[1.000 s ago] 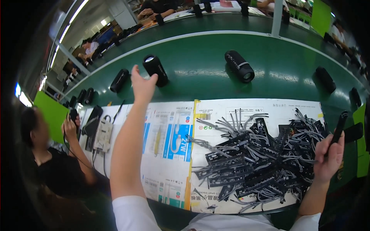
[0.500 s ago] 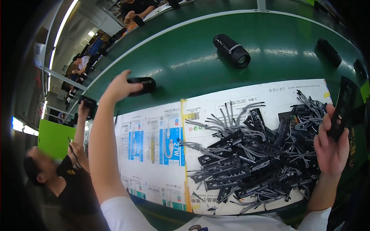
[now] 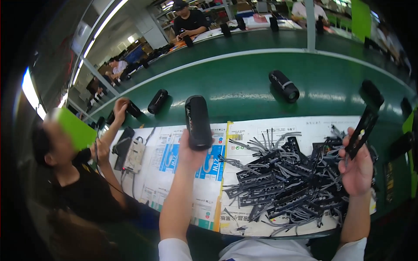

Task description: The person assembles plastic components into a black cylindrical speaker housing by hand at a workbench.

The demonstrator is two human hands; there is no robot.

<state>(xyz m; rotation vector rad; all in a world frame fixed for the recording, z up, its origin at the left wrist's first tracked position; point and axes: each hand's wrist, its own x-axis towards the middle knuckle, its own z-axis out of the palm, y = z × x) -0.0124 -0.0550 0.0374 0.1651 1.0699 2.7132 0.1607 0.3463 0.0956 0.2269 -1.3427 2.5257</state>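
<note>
My left hand (image 3: 190,153) is wrapped round the lower end of a black cylindrical speaker (image 3: 197,119), holding it upright above the printed cardboard. Between the thumb and fingers of my right hand (image 3: 358,172) is a long black slotted strip (image 3: 362,132), held tilted, with a short braided cord hanging near its lower end. A heap of similar black strips with grey-and-black braided cords (image 3: 283,182) lies on the white cardboard sheet (image 3: 237,217) between my forearms.
Beyond the cardboard runs a green work surface (image 3: 226,82). On it lie another speaker with a grey strap (image 3: 284,87), a black speaker (image 3: 157,102) and one at the far right (image 3: 372,93). At left, a co-worker (image 3: 74,169) reaches in beside a beige wired box (image 3: 134,154).
My left hand has taken a speaker from the green surface and brought it toward me and rightward. My right hand still holds the strip. The view has shifted, showing more of the room.
</note>
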